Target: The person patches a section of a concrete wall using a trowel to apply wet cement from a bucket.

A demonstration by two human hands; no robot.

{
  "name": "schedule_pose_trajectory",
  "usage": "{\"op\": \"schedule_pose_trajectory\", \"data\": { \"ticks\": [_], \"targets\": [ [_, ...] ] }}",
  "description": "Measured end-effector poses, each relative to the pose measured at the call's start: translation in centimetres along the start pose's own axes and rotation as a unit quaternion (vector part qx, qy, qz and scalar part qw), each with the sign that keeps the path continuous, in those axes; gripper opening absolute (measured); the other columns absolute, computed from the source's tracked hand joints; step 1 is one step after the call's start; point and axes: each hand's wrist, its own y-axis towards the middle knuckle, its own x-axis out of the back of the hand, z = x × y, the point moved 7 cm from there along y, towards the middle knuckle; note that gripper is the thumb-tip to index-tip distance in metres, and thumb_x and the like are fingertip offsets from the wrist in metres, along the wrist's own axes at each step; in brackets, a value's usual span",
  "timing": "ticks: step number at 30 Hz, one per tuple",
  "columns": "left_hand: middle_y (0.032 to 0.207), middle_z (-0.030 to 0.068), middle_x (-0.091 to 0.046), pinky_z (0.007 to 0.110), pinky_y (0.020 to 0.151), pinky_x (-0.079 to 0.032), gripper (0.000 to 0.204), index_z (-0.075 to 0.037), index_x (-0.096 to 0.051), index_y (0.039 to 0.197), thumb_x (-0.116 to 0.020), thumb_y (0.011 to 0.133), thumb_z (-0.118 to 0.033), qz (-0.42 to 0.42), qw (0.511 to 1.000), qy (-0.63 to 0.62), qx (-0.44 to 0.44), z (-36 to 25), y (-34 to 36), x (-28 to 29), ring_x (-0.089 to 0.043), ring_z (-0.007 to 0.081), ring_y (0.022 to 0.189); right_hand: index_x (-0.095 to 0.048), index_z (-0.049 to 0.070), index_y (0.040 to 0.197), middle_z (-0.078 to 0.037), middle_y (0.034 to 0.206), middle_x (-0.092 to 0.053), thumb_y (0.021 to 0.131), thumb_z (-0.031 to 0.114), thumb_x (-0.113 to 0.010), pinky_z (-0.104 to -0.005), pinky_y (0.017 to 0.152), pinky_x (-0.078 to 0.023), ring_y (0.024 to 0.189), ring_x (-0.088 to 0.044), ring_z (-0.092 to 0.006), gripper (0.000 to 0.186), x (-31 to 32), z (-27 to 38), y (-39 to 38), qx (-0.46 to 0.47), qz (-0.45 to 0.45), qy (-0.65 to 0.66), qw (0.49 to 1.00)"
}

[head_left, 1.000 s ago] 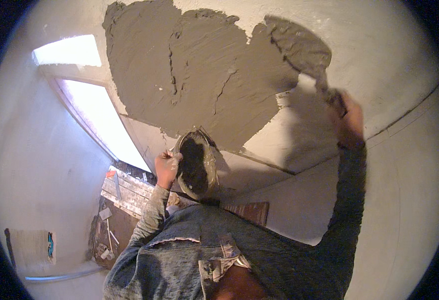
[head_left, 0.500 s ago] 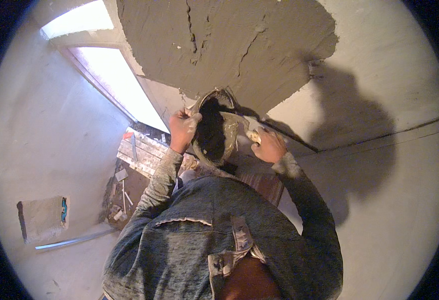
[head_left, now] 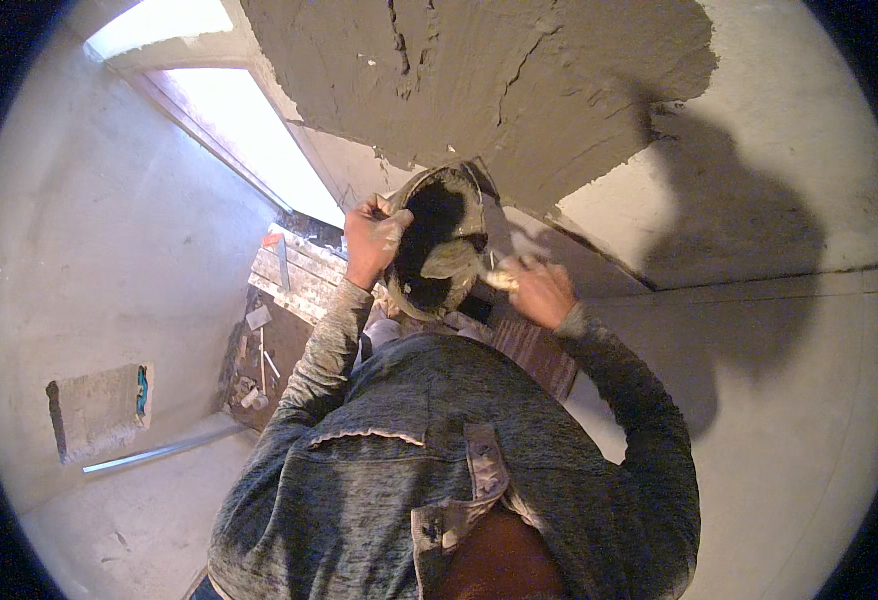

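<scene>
My left hand (head_left: 374, 238) is closed on the left rim of a mortar-crusted bucket (head_left: 472, 212). The bucket's mouth faces up toward me, and its inside is mostly in deep shadow. My right hand (head_left: 539, 290) is wrapped around the pale yellowish handle of a trowel (head_left: 449, 260). Its mortar-coated blade reaches over the right rim into the bucket. Ahead of the bucket, a large patch of wet grey-brown mortar (head_left: 579, 80) covers part of the wall, with several cracks running through it.
A bright window opening (head_left: 249, 130) lies at the upper left. Below it is a whitish plank surface (head_left: 299, 280) with an orange-and-grey tool. Debris (head_left: 252, 392) litters the floor at lower left. A square recess (head_left: 99, 410) is cut in the left wall. My shadow falls on the right wall.
The trowel blade has moved left and down, deeper into the bucket, with my right hand. The bucket has tipped slightly, and my view has shifted a little.
</scene>
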Motion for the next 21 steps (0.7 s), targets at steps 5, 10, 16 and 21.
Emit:
{"op": "schedule_pose_trajectory", "data": {
  "ticks": [5, 10, 16, 21],
  "targets": [
    [0.064, -0.0047, -0.050, 0.023, 0.053, -0.037, 0.023, -0.008, -0.049, 0.067, -0.071, 0.071, -0.001, 0.015, 0.999, -0.024, -0.016, -1.6, -0.1, -0.6, -0.044, 0.0056, 0.058, -0.051, 0.004, 0.109, -0.018, 0.112, -0.050, 0.070, 0.010, -0.067, -0.0476, 0.073, -0.049, 0.099, -0.058, -0.0341, 0.043, 5.7, -3.2, 1.9, -0.019, -0.079, -0.075, 0.994],
    [0.062, -0.0046, -0.047, 0.023, 0.052, -0.036, 0.026, -0.007, -0.045, 0.066, -0.071, 0.070, -0.002, 0.023, 0.999, -0.010, -0.019, -3.0, 0.5, -1.1, -0.043, 0.0048, 0.058, -0.053, 0.005, 0.103, -0.020, 0.100, -0.059, 0.073, 0.015, -0.065, -0.0455, 0.066, -0.052, 0.085, -0.063, -0.0341, 0.034, 4.4, -6.0, 4.9, -0.068, -0.040, -0.136, 0.988],
    [0.066, -0.0050, -0.051, 0.022, 0.055, -0.037, 0.025, -0.010, -0.048, 0.069, -0.070, 0.071, 0.002, 0.040, 0.997, 0.038, -0.061, -2.8, 1.0, -1.7, -0.044, 0.0055, 0.060, -0.052, 0.004, 0.114, -0.019, 0.101, -0.061, 0.074, 0.018, -0.065, -0.0436, 0.067, -0.053, 0.084, -0.065, -0.0334, 0.044, -0.4, -4.5, 5.0, -0.001, -0.046, -0.125, 0.991],
    [0.064, -0.0045, -0.050, 0.023, 0.054, -0.037, 0.023, -0.007, -0.048, 0.067, -0.070, 0.069, -0.001, 0.041, 0.998, 0.031, -0.036, -3.2, 0.9, -1.4, -0.043, 0.0059, 0.060, -0.050, 0.010, 0.128, -0.020, 0.115, -0.059, 0.080, 0.030, -0.060, -0.0504, 0.087, -0.046, 0.104, -0.059, -0.0383, 0.053, -5.7, -3.2, 3.9, -0.013, -0.034, -0.045, 0.998]
  ]
}}
